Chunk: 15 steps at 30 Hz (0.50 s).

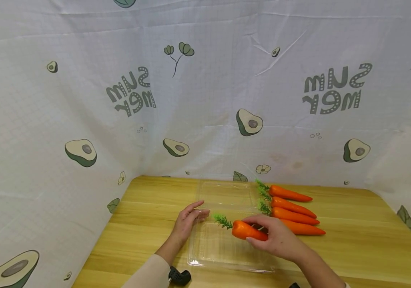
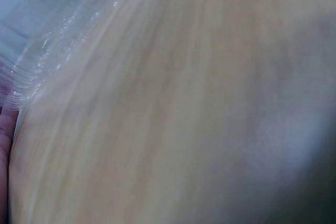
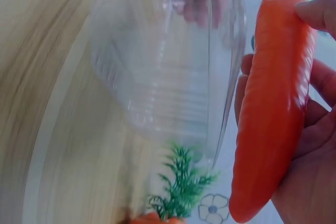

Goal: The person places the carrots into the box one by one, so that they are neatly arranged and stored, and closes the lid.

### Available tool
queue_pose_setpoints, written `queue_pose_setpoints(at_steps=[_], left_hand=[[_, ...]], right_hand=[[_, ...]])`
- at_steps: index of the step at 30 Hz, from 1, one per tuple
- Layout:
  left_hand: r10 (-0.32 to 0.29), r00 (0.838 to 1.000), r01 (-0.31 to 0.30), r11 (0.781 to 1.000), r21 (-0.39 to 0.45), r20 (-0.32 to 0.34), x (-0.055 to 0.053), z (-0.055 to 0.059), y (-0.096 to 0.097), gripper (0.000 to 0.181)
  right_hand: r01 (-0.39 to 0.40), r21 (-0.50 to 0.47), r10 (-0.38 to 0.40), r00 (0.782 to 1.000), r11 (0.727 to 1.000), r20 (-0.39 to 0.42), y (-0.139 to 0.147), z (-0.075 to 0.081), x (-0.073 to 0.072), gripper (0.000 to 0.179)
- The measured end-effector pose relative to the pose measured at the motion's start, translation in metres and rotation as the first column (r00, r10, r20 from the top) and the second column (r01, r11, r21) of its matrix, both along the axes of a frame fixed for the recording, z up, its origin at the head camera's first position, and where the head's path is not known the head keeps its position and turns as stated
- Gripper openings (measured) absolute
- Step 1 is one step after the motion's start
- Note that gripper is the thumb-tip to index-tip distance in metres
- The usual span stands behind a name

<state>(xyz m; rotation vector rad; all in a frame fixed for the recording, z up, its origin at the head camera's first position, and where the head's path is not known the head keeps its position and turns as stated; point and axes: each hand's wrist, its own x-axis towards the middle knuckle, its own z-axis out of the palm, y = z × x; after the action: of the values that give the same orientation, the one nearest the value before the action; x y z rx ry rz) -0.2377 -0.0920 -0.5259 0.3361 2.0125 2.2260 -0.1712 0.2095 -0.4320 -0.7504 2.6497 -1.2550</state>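
Note:
An orange carrot with a green leafy top is held in my right hand, pinched between thumb and fingers above a clear plastic box. In the right wrist view the carrot lies along the fingers, its thick end by the thumb. My left hand is at the box's left side, fingers extended along its wall near the hinge. The left wrist view catches only a finger beside the clear plastic. The lid is folded back, flat on the table.
Several more carrots lie in a row right of the box, leafy tops towards it. The wooden table ends at a white printed cloth behind and at both sides. A black device is at my left wrist.

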Motion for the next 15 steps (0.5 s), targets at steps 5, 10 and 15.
queue_pose_setpoints(at_steps=[5, 10, 15], left_hand=[[-0.005, 1.0, 0.005, 1.0, -0.006, -0.012, 0.0, -0.001, 0.0, 0.044], [-0.001, 1.0, 0.0, 0.999, -0.041, -0.026, 0.001, -0.001, -0.001, 0.045], [-0.004, 0.999, 0.003, 0.999, -0.051, -0.036, 0.002, 0.0, -0.001, 0.045]], right_hand=[[-0.028, 0.007, 0.028, 0.999, 1.0, 0.018, -0.008, -0.001, -0.001, 0.041], [-0.065, -0.014, 0.065, 0.998, 0.998, 0.007, -0.017, -0.005, 0.0, 0.04], [-0.099, -0.027, 0.1, 0.995, 0.995, 0.009, -0.027, -0.011, 0.004, 0.04]])
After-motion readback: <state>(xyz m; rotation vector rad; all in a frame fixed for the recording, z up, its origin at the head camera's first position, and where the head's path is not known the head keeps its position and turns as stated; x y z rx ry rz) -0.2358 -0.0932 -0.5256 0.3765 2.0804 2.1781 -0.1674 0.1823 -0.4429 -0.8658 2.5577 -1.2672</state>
